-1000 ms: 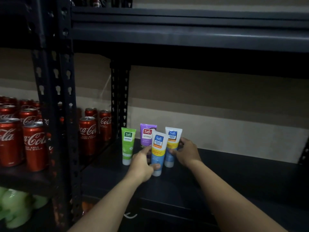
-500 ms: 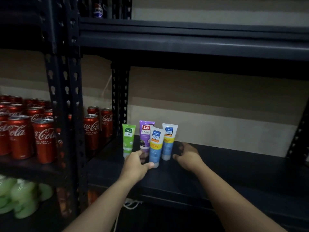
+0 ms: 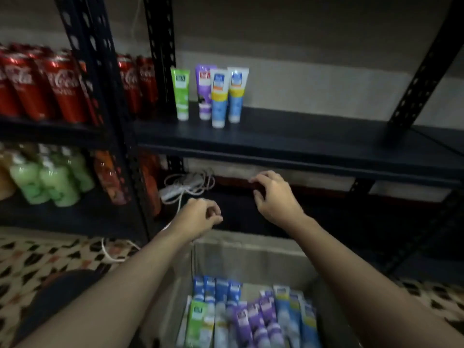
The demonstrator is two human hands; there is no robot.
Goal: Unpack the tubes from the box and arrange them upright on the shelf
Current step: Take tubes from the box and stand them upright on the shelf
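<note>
Several tubes stand upright, caps down, on the dark shelf (image 3: 301, 139): a green tube (image 3: 180, 92), a purple tube (image 3: 204, 91) and two blue-and-yellow tubes (image 3: 219, 96) (image 3: 236, 94). Below, an open cardboard box (image 3: 251, 257) holds several more tubes (image 3: 248, 315) lying in rows. My left hand (image 3: 199, 217) hovers below the shelf's front edge, fingers curled loosely, holding nothing. My right hand (image 3: 275, 197) hangs a little higher, fingers bent and apart, also without anything in it. Both hands are above the box's far wall.
Red cola cans (image 3: 60, 84) fill the shelf bay to the left. Green bottles (image 3: 47, 177) and orange bottles (image 3: 110, 177) stand below them. A white power strip with coiled cable (image 3: 185, 184) lies on the lower shelf. Black uprights (image 3: 100, 71) divide the bays. Patterned floor (image 3: 50, 254) lies at left.
Both hands have let go of the tubes and dropped below the shelf's edge. The view has tilted down, bringing the box of tubes into sight.
</note>
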